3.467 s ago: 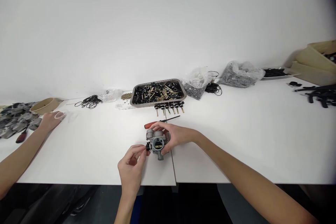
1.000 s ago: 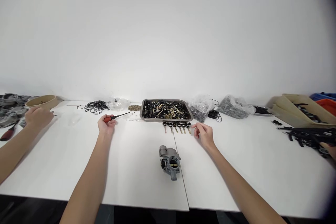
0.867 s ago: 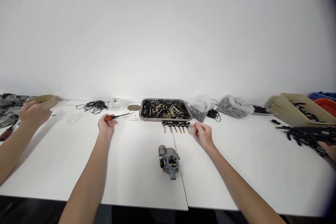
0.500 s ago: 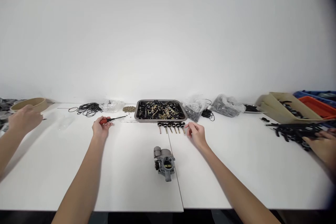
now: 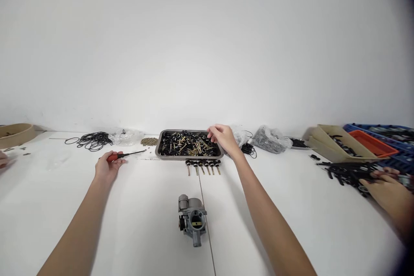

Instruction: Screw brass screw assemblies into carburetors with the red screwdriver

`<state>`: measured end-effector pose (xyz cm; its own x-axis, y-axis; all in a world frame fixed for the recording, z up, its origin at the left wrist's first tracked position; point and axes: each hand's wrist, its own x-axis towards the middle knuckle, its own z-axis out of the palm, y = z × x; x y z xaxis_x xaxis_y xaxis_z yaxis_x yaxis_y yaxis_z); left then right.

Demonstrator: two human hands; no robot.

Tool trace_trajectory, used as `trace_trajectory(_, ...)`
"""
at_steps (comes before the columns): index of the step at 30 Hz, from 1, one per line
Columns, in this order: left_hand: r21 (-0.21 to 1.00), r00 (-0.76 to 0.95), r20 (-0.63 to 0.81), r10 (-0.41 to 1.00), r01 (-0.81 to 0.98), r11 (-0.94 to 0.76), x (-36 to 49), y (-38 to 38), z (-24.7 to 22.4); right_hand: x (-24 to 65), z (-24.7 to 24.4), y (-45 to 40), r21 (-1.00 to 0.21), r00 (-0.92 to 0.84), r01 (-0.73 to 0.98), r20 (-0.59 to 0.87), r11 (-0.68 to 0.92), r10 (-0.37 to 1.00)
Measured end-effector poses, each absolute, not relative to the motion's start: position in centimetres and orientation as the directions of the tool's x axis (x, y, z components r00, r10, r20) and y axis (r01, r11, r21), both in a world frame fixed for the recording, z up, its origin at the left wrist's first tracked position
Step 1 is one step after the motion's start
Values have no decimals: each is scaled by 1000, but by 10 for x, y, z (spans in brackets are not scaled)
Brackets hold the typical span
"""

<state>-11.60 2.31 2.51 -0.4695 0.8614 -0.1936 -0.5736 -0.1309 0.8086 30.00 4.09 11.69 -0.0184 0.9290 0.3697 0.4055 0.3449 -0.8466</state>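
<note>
My left hand (image 5: 108, 167) is closed round the red handle of a screwdriver (image 5: 121, 155), its thin dark shaft pointing right above the white table. Over the right end of a metal tray (image 5: 157, 150) hangs my right hand (image 5: 223, 137), fingers loosely bent and slightly apart, with nothing visible in them. Small black and brass parts (image 5: 186, 143) fill the tray. Along its front edge lies a row of several brass screws with black heads (image 5: 203, 166). Closer to me, a grey metal carburetor (image 5: 192, 220) stands on the table between my forearms.
Black rubber rings (image 5: 93, 140), a plastic bag (image 5: 127, 136) and a brass heap (image 5: 149, 141) lie left of the tray. Rightward are a bag of grey parts (image 5: 271, 139), a beige bin (image 5: 339, 142), an orange tray (image 5: 371, 142) and another person's hands (image 5: 384, 187) at black parts.
My right hand has moved from beside the screw row up over the tray's right end. The left hand still holds the screwdriver. The whole view has shifted, and the co-worker's hand at left has withdrawn.
</note>
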Motion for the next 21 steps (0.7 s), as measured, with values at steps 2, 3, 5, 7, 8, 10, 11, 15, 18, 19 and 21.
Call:
trace_trajectory(2,812,-465,-193,864,-570,-125,-117,25,24,295,113,58,-837,-24,436,357,331,934)
trace_trajectory(3,815,-464,-193,865,-567,-122,-117,26,23,292,107,65,-829,-27,459,347,320,937)
trace_trajectory(5,819,-465,-196,864,-562,-117,-117,27,22,287,92,76,-803,-33,514,333,302,942)
trace_trajectory(7,821,-466,-197,863,-559,-115,-117,29,22,284,75,82,-766,-44,574,326,291,944)
trace_trajectory(8,821,-466,-196,863,-559,-115,-117,29,21,283,66,83,-744,-54,602,322,288,945)
trace_trajectory(10,819,-465,-195,864,-562,-117,-117,30,21,282,53,83,-701,-72,654,315,283,946)
trace_trajectory(11,817,-463,-193,865,-564,-119,-117,30,21,282,49,82,-680,-77,677,315,282,946)
trace_trajectory(15,813,-461,-182,869,-567,-130,-117,30,20,280,41,77,-597,-104,745,337,297,936)
trace_trajectory(18,815,-465,-177,867,-564,-136,-118,30,18,276,41,72,-547,-209,758,312,355,927)
trace_trajectory(19,815,-466,-175,868,-562,-137,-118,30,18,275,41,72,-533,-254,756,297,380,921)
trace_trajectory(21,817,-464,-168,870,-560,-141,-118,30,17,274,41,72,-507,-329,751,269,424,905)
